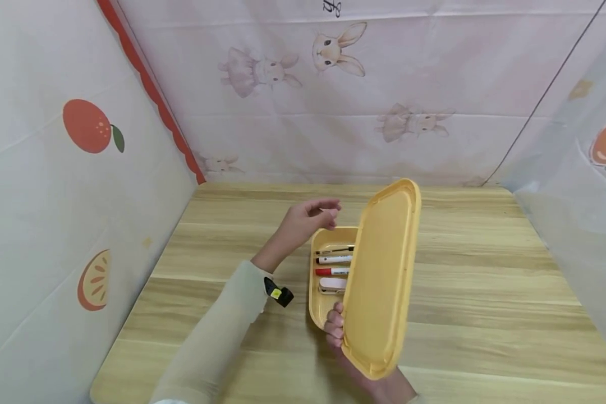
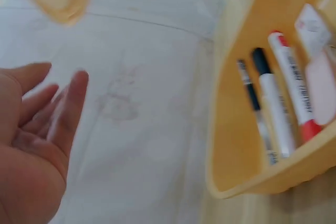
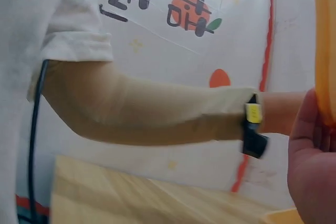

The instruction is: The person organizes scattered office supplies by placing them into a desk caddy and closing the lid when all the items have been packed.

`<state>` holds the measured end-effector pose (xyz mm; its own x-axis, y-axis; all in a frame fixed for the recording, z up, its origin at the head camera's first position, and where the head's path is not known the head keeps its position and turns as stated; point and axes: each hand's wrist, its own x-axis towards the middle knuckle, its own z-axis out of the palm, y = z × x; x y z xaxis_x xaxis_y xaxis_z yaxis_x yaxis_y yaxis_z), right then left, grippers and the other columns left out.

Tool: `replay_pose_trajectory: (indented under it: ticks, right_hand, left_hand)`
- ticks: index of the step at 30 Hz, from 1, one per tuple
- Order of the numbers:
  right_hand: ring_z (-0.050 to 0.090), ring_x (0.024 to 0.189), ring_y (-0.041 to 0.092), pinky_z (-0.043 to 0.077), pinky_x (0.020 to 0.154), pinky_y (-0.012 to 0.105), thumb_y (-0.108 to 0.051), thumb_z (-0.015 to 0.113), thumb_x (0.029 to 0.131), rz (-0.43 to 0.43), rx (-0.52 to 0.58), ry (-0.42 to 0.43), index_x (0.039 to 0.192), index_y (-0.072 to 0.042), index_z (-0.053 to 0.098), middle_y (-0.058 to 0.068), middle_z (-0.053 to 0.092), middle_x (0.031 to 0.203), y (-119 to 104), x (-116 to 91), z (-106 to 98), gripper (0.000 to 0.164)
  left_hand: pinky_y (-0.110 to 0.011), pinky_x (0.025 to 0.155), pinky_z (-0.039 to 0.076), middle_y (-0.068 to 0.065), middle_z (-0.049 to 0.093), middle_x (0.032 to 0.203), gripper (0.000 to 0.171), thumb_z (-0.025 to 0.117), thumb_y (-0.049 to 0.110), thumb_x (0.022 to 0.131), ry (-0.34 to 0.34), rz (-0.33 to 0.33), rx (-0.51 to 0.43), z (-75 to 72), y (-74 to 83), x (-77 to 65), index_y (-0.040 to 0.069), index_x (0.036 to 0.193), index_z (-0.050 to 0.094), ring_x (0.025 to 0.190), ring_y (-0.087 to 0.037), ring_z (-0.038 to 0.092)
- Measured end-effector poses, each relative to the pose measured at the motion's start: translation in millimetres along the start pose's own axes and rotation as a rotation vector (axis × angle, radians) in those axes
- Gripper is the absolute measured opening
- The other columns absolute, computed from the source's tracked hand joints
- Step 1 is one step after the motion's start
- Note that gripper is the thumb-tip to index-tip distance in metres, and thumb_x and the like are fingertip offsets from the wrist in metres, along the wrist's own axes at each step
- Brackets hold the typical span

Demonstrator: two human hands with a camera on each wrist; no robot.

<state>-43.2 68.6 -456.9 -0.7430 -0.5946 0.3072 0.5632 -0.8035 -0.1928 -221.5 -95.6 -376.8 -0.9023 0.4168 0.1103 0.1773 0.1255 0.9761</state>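
Tilted up on edge, a yellow lid (image 1: 381, 280) is gripped by my right hand (image 1: 335, 325) near its lower left side. Behind it stands a yellow box (image 1: 323, 308), partly hidden by the lid. Inside lie a slim black pen (image 2: 254, 98), a black-capped white marker (image 2: 273, 103), a red-and-white marker (image 2: 294, 77) and a pale pink stapler (image 1: 331, 285). My left hand (image 1: 314, 216) hovers over the box's far left corner, holding nothing, fingers loosely bent and thumb apart from them. In the right wrist view, the right hand's fingers curl at the lid's edge.
The wooden table (image 1: 485, 314) carries the box near its middle. Printed cloth walls (image 1: 303, 140) stand at the back and both sides. A black band with a small camera (image 1: 279, 293) sits on the left wrist.
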Motion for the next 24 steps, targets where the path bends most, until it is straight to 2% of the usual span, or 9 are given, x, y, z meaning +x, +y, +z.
replay_pose_trajectory:
  ticks: [2, 7, 10, 14, 18, 21, 24]
  right_hand:
    - [0.06, 0.088, 0.008, 0.048, 0.08, 0.017, -0.014, 0.025, 0.11, -0.043, -0.124, 0.078, 0.112, -0.009, 0.061, -0.002, 0.066, 0.099, -10.4, -6.6, 6.4, 0.036]
    - [0.066, 0.096, 0.011, 0.054, 0.089, 0.024, -0.006, 0.033, 0.109, -0.115, -0.483, 0.404, 0.112, -0.008, 0.063, -0.001, 0.068, 0.105, -36.4, -31.2, 21.5, 0.03]
    - [0.067, 0.098, 0.011, 0.056, 0.09, 0.025, -0.012, 0.038, 0.109, -0.131, -0.709, 0.494, 0.117, -0.005, 0.058, -0.001, 0.067, 0.109, -47.6, -42.3, 25.2, 0.023]
    - [0.067, 0.091, 0.012, 0.057, 0.083, 0.025, -0.017, 0.044, 0.108, -0.138, -0.982, 0.633, 0.119, 0.003, 0.053, 0.002, 0.066, 0.106, -55.2, -52.3, 26.7, 0.024]
    - [0.066, 0.094, 0.015, 0.057, 0.086, 0.027, -0.019, 0.048, 0.107, -0.094, -1.087, 0.817, 0.119, 0.01, 0.049, 0.006, 0.065, 0.106, -55.1, -58.1, 26.2, 0.031]
    - [0.065, 0.094, 0.015, 0.057, 0.086, 0.027, -0.016, 0.048, 0.107, -0.054, -1.102, 0.934, 0.121, 0.011, 0.048, 0.007, 0.063, 0.105, -52.9, -60.7, 23.4, 0.03]
    - [0.064, 0.094, 0.015, 0.057, 0.085, 0.027, -0.011, 0.046, 0.107, -0.028, -1.11, 1.028, 0.124, 0.01, 0.047, 0.006, 0.062, 0.105, -51.2, -62.2, 19.5, 0.027]
  left_hand:
    - [-0.036, 0.086, 0.06, -0.007, 0.071, 0.121, 0.039, 0.066, 0.029, 0.099, 0.048, 0.01, -0.007, -6.8, 7.5, -3.2, 0.013, 0.134, 0.064, 0.099, -0.036, 0.07]
    - [-0.036, 0.087, 0.06, -0.012, 0.071, 0.122, 0.04, 0.063, 0.031, 0.101, 0.084, 0.004, -0.085, -17.3, 27.9, -15.0, 0.008, 0.134, 0.064, 0.093, -0.024, 0.073]
    - [-0.036, 0.086, 0.06, -0.017, 0.07, 0.121, 0.039, 0.06, 0.029, 0.103, 0.085, 0.005, -0.131, -19.0, 36.9, -22.6, 0.003, 0.132, 0.065, 0.09, -0.02, 0.073]
    - [-0.038, 0.087, 0.06, -0.016, 0.071, 0.12, 0.038, 0.057, 0.031, 0.104, 0.07, 0.021, -0.142, -17.8, 42.5, -28.9, 0.003, 0.127, 0.068, 0.093, -0.021, 0.073]
    - [-0.037, 0.089, 0.06, -0.009, 0.073, 0.118, 0.042, 0.051, 0.041, 0.105, 0.058, 0.026, -0.098, -17.9, 40.9, -34.1, 0.008, 0.122, 0.072, 0.101, -0.022, 0.072]
    - [-0.035, 0.086, 0.06, -0.008, 0.075, 0.109, 0.045, 0.051, 0.045, 0.105, 0.077, -0.014, -0.067, -19.5, 35.0, -38.8, 0.009, 0.117, 0.075, 0.099, -0.021, 0.072]
    - [-0.034, 0.083, 0.061, -0.009, 0.076, 0.103, 0.042, 0.055, 0.044, 0.103, 0.101, -0.064, -0.051, -20.8, 27.6, -43.5, 0.01, 0.113, 0.077, 0.094, -0.02, 0.073]
